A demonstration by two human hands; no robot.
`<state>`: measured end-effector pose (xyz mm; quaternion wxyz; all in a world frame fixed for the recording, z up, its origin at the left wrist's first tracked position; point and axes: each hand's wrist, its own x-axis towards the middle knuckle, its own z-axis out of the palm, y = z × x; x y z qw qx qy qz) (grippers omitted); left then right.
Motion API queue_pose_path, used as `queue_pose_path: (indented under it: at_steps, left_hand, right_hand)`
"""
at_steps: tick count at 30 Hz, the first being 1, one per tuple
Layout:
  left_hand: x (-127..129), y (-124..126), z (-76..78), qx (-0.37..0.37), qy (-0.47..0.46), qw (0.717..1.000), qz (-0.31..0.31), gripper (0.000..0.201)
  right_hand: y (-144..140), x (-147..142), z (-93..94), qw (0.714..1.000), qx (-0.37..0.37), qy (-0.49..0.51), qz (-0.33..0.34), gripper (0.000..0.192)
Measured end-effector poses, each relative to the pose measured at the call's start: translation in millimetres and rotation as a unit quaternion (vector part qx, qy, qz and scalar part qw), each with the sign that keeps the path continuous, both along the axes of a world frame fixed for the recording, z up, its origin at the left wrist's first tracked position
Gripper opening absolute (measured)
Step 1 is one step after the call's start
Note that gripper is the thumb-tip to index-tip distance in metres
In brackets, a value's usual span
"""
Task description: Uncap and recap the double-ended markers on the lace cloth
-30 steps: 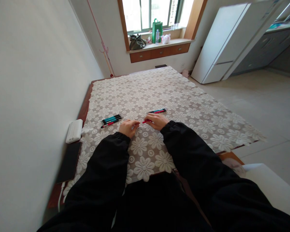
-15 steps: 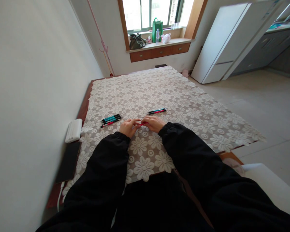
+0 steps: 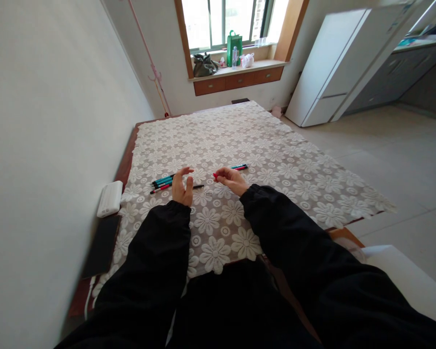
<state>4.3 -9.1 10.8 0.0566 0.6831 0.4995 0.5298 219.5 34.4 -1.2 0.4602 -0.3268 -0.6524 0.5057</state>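
Right hand (image 3: 231, 178): fingers pinched on small red pen cap (image 3: 215, 175), raised just above cloth. Left hand (image 3: 183, 186): fingers spread, thumb apart, lower fingers on thin black pen body (image 3: 196, 186) lying on cloth; whether gripped, cannot tell. Group of teal-and-black pens with one red-and-black pen (image 3: 163, 182): just left of left hand, side by side. Pair of pens, one teal, one red (image 3: 240, 167): just beyond right hand. White floral lace cloth (image 3: 276, 160): covers desk. White rectangular box (image 3: 110, 198): desk's left edge, by wall.
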Motion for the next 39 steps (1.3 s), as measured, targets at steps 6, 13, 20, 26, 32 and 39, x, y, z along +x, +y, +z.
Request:
queue_pose_path:
  at_steps: [6,13,20,26,32,39]
  left_hand:
    - [0.8,-1.6,1.3,-0.007,0.043,0.999,-0.023,0.034]
    - [5.2,-3.2,-3.7,-0.097,0.126,0.98,-0.116,0.028]
    - [7.8,-3.0,-11.4,-0.132,0.07,0.978,-0.144,0.029]
    - [7.9,-2.8,-8.2,-0.153,0.055,0.972,-0.172,0.026]
    - [8.8,-4.6,-5.3,-0.174,0.048,0.967,-0.181,0.025]
    - [7.9,-4.0,-10.9,-0.207,0.03,0.951,-0.226,0.026]
  right_hand:
    - [-5.9,-3.5,7.3,0.965,-0.134,0.209,0.079,0.04]
    - [-17.8,-6.8,20.2,0.951,-0.154,0.228,0.143,0.039]
    - [-20.2,-10.7,17.9,0.964,-0.113,0.198,0.135,0.035]
    - [-13.6,-6.6,13.0,0.985,-0.084,0.133,0.075,0.032]
    - [-4.0,-3.1,8.0,0.986,-0.072,0.152,0.001,0.036]
    - [-6.2,-4.7,11.1,0.987,-0.041,0.157,-0.005,0.037]
